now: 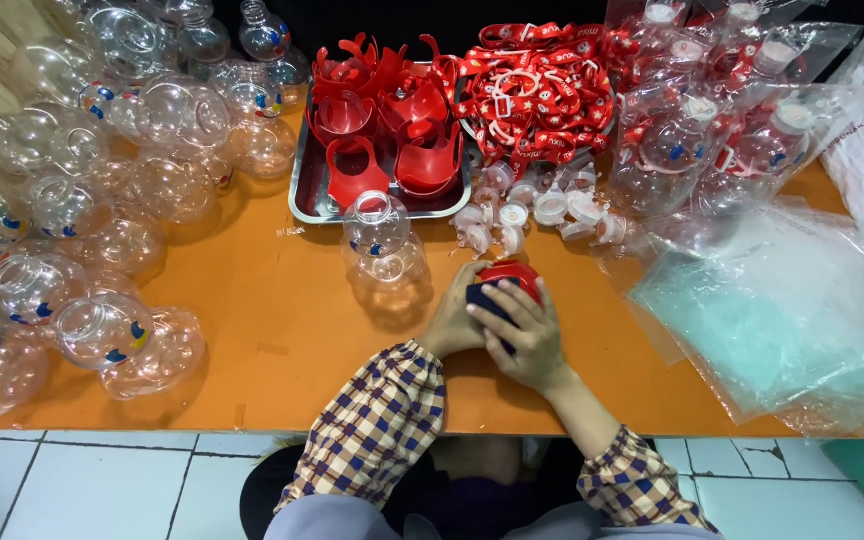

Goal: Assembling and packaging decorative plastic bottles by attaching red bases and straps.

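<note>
I am pressing both hands around a red cap (pixel 512 274) near the bench's (pixel 282 340) front edge: left hand (pixel 455 322) bracing its side, right hand (pixel 524 335) gripping over a dark piece on it. A clear jar (pixel 380 240) is standing just beside, within reach.

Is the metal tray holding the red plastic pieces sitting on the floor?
No, the metal tray rests on the orange table.

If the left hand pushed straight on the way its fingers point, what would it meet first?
Beyond the red lid it grips, the left hand points up-right toward the loose white caps; these probably come first, though depth is unclear.
</note>
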